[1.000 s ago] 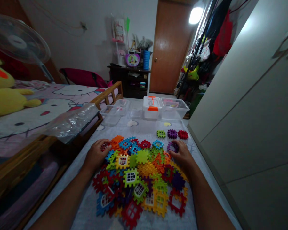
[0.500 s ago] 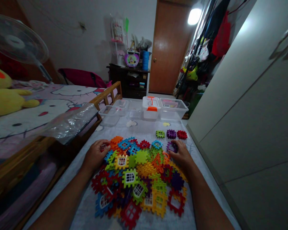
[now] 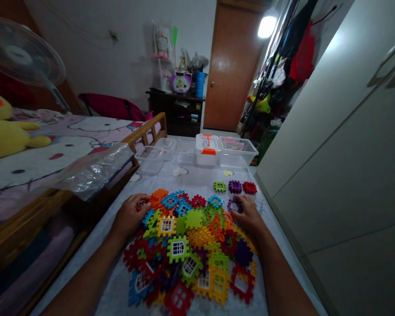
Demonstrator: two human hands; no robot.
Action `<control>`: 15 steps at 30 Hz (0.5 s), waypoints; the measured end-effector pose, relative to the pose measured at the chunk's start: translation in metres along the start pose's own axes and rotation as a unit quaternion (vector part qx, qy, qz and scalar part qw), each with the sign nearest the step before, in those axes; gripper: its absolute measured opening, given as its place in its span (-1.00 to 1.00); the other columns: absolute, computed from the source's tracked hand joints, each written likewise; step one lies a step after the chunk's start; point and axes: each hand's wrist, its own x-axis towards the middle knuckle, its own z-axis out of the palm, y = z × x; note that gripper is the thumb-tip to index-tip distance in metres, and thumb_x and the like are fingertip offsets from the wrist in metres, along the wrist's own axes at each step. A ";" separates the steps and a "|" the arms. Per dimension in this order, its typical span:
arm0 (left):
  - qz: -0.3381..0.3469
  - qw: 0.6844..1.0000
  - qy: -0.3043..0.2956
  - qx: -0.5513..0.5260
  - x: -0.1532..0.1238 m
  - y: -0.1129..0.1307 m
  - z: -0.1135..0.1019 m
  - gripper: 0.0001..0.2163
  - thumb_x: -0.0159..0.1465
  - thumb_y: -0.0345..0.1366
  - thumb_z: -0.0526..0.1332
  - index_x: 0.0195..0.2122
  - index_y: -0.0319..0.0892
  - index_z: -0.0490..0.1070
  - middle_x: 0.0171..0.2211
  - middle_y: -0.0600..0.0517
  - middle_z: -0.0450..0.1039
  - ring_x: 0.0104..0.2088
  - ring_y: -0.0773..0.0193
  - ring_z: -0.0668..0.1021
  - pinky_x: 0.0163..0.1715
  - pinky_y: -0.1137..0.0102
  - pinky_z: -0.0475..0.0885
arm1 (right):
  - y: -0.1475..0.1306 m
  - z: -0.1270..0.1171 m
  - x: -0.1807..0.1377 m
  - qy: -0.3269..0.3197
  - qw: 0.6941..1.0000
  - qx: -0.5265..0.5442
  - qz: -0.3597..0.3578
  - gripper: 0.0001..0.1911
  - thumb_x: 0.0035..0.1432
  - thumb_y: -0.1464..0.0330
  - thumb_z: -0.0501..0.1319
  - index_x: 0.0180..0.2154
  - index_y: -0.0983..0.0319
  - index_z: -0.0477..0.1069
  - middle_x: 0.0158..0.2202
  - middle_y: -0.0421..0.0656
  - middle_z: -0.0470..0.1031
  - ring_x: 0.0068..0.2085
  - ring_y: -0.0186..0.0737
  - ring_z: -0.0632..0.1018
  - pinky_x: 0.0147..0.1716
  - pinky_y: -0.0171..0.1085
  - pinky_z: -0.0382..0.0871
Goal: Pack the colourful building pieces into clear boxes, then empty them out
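Observation:
A heap of colourful interlocking plastic building blocks (image 3: pixel 194 219), square with notched edges, lies spread over the cloth between my forearms. At the heap's far left edge, my left hand (image 3: pixel 129 218) curls its fingers round a small red block with a white window (image 3: pixel 141 204). On the far right side, my right hand (image 3: pixel 250 215) has its thumb and fingers at the rim of a purple open-framed block (image 3: pixel 231 205). Just beyond it stand three separate stacks or blocks in a row: green (image 3: pixel 220 187), purple (image 3: pixel 235 186) and red (image 3: pixel 249 188).
Clear plastic bins (image 3: pixel 150 163) and a lidded box with orange latches (image 3: pixel 208 153) line the far end of the cloth-covered surface (image 3: pixel 197 177). A wooden bed rail (image 3: pixel 131 140) runs along the left. A pale cabinet (image 3: pixel 335 158) borders the right.

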 end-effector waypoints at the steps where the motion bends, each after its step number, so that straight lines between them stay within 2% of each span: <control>1: 0.001 1.000 0.000 -0.001 0.000 0.000 0.000 -0.70 0.14 -0.03 0.14 -0.27 -0.11 0.48 -0.14 -0.05 0.50 -0.12 0.08 0.53 -0.05 0.24 0.43 | 0.000 0.000 0.000 -0.001 1.000 -0.001 -0.001 -0.48 -0.07 0.29 0.25 0.00 0.18 0.43 -0.08 -0.06 0.44 -0.02 -0.01 0.41 0.02 -0.07 0.30; 15: 0.009 1.000 0.002 0.009 0.002 -0.002 0.002 -0.71 0.14 -0.05 0.14 -0.29 -0.13 0.48 -0.15 -0.08 0.50 -0.11 0.07 0.53 0.00 0.20 0.41 | 0.001 0.001 0.000 -0.001 1.000 -0.011 -0.009 -0.50 -0.08 0.29 0.26 -0.02 0.16 0.45 -0.07 -0.07 0.43 0.00 -0.01 0.41 0.04 -0.07 0.29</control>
